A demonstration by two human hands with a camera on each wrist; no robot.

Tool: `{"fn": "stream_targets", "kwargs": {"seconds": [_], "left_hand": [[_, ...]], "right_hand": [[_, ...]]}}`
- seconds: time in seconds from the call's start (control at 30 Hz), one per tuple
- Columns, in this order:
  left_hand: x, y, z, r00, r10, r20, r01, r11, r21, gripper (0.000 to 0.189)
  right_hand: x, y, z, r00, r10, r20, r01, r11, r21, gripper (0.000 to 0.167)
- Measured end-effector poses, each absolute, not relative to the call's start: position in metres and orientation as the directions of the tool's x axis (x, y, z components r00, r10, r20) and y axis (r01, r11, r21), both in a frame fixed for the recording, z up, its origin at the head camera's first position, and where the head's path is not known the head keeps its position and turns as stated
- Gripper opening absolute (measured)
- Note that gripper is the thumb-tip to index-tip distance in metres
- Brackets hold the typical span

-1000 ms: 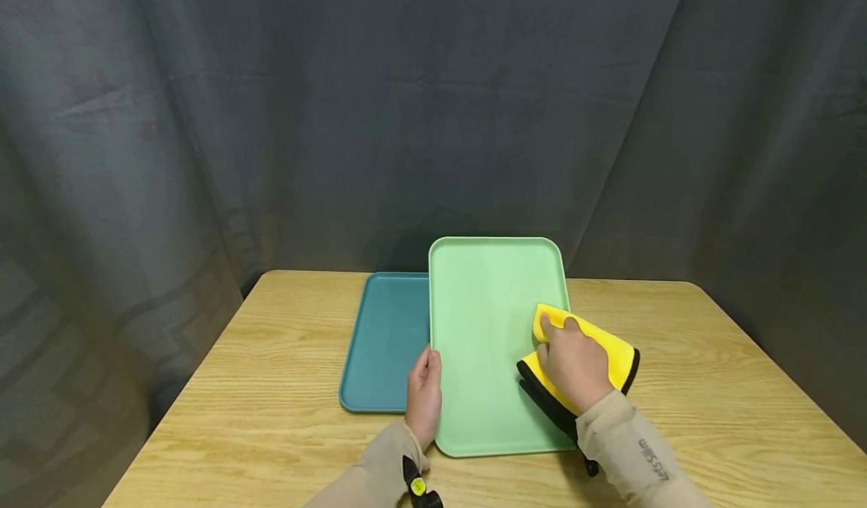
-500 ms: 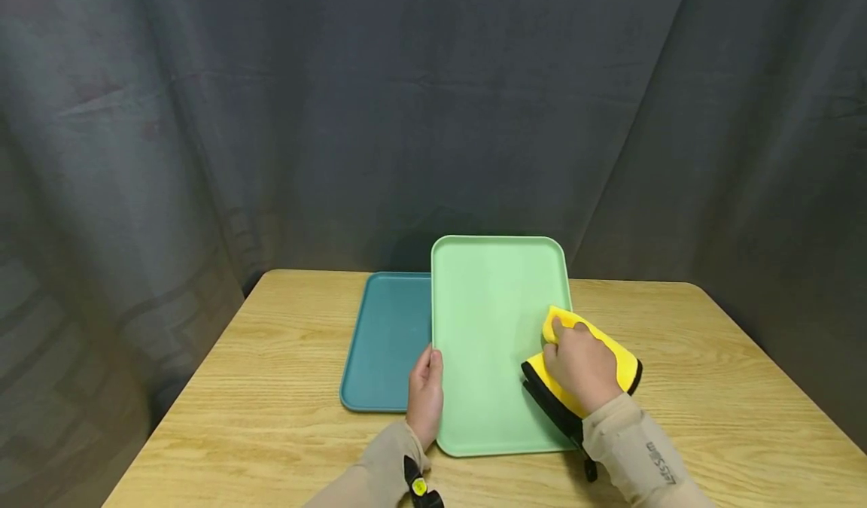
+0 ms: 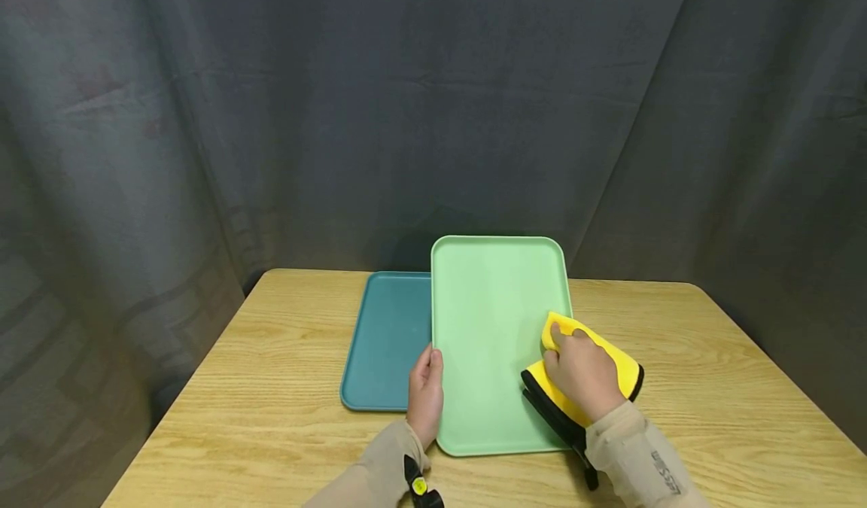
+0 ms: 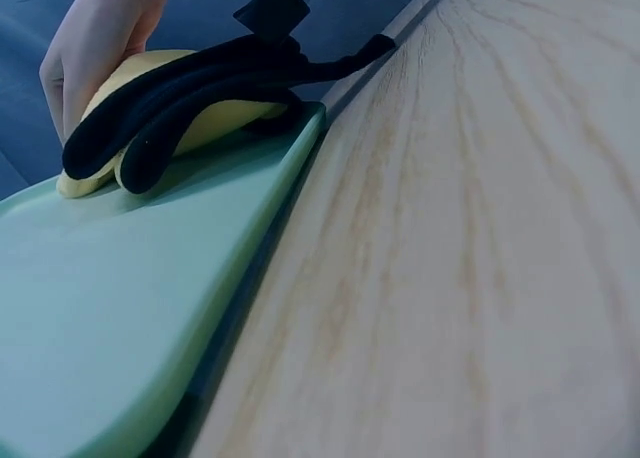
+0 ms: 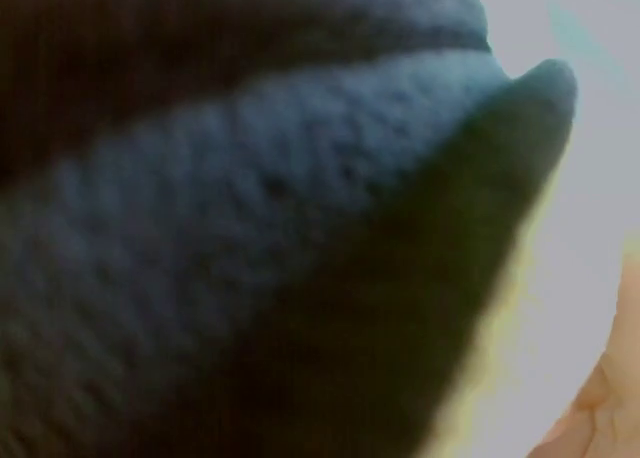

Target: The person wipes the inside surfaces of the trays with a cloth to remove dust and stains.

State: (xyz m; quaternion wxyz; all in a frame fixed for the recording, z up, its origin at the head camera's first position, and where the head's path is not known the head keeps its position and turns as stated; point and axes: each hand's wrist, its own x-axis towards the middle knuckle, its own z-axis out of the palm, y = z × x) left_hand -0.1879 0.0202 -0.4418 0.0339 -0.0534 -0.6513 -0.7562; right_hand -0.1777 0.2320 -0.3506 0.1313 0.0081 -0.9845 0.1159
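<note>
In the head view a light green tray point(image 3: 491, 342) is tilted up a little at its far end. My left hand point(image 3: 425, 399) grips its left edge, thumb on the rim. On the tray's right side lies a folded yellow cloth with black edging point(image 3: 558, 396). My right hand point(image 3: 584, 372) holds this cloth against the tray, its index finger pointing forward over the yellow fold. The left wrist view shows the same cloth point(image 4: 150, 128) bunched under the right hand point(image 4: 100, 48). Dark, blurred cloth folds point(image 5: 250, 228) fill most of the right wrist view.
A teal tray point(image 3: 386, 342) lies on the wooden table point(image 3: 271, 357), partly covered by the green tray. Table surface point(image 3: 711, 387) extends on both sides. A dark grey curtain point(image 3: 433, 117) hangs behind and at the sides.
My right hand and the cloth have slid slightly right and toward me along the tray's right side. The green tray and left hand shifted a touch to the right, then stayed.
</note>
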Motion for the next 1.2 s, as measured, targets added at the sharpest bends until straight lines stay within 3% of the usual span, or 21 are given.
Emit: {"fn": "stream_targets", "kwargs": {"seconds": [0.83, 1.2], "left_hand": [[-0.188, 0.019, -0.439, -0.993, 0.010, 0.122, 0.119, -0.157, 0.980, 0.062], [-0.190, 0.020, -0.439, -0.991, -0.022, 0.131, 0.132, -0.148, 0.980, 0.060]], "right_hand": [[-0.176, 0.204, -0.351, -0.964, -0.033, 0.264, -0.099, 0.965, -0.242, 0.043], [-0.175, 0.181, -0.354, -0.939, -0.096, 0.331, -0.177, 0.958, -0.226, 0.042]]}}
